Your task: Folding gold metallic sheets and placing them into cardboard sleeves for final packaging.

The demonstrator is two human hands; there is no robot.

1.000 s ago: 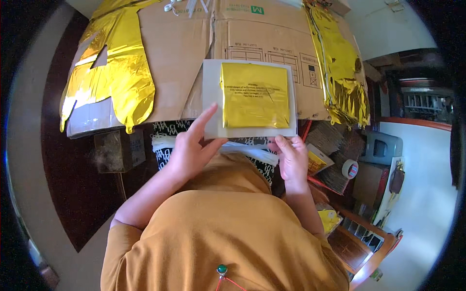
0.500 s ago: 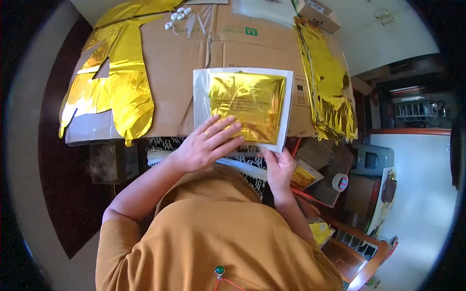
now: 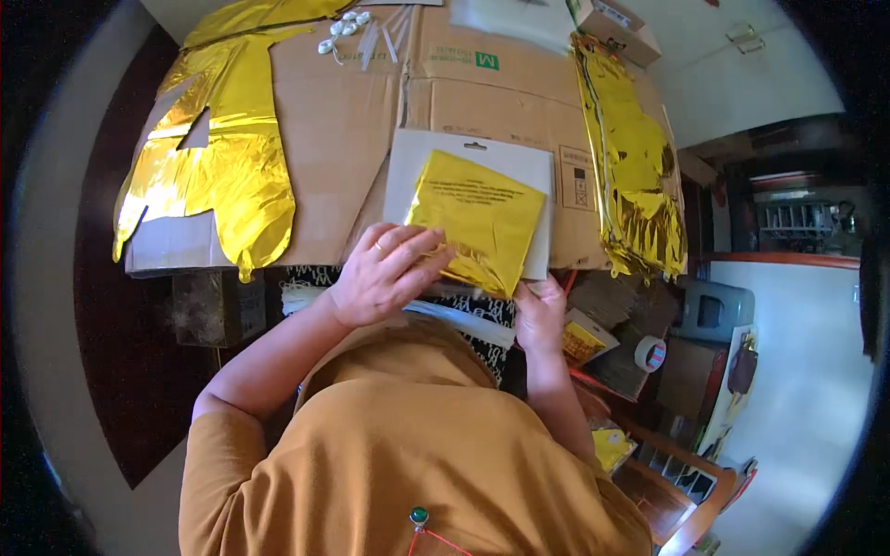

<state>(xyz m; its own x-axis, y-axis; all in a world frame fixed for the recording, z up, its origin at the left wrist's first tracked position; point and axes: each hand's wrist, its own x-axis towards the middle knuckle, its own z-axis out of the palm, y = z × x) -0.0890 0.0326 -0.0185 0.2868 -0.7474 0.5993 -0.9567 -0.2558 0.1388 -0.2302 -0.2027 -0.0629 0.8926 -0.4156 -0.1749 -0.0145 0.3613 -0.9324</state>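
A folded gold foil balloon [image 3: 482, 208], with small dark print, lies tilted over a white backing card [image 3: 408, 171] that has a hanging slot at its top. Both rest at the near edge of a cardboard surface. My left hand [image 3: 385, 278] has its fingers bent together at the foil's lower left side; its thumb is hidden. At the lower right corner, my right hand [image 3: 540, 310] pinches the foil and card edge between thumb and fingers. Some fingertips there are covered by the card.
The cardboard [image 3: 324, 157] carries a flat gold letter-shaped foil balloon [image 3: 246, 139] at left and crumpled gold foil [image 3: 630, 148] at right. White ribbon rolls [image 3: 343, 26] and clear straws [image 3: 382, 39] lie at the far side. A tape roll [image 3: 650, 353] sits below right.
The folded foil has turned clockwise on the card, and the clear sleeve around them no longer shows. My left fingers have bent from lying flat and moved slightly left.
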